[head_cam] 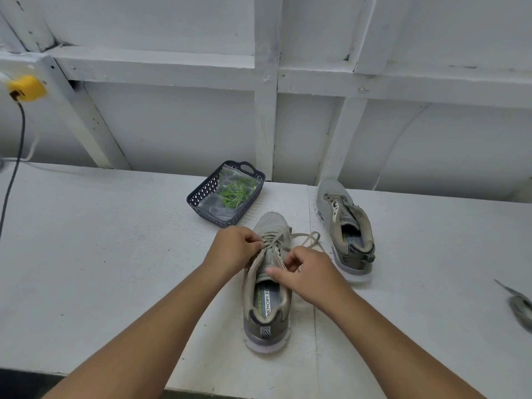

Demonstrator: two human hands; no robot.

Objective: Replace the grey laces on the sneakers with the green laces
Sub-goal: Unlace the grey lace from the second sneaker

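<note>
At the upper left of the frame a yellow plug [26, 88] with a dark cable [13, 174] is seen against the white wall. Left of centre, a dark basket [198, 197] is set on the white table [86, 254], and a clear bag of green laces [234, 192] is held inside it. Just below the basket, the left hand [234, 250] is curled against the left side of the near sneaker [266, 300], with its fingertips pinched on the grey lace [276, 240] at the eyelets. The sneaker is placed between the two hands, heel toward the bottom of the frame. The right hand [306, 273] is pinched on the same lace at the tongue, a loose loop trailing beyond it. Further right, the second sneaker [345, 228] is seen without a lace, and a grey lace heap [519, 306] lies at the right edge.
</note>
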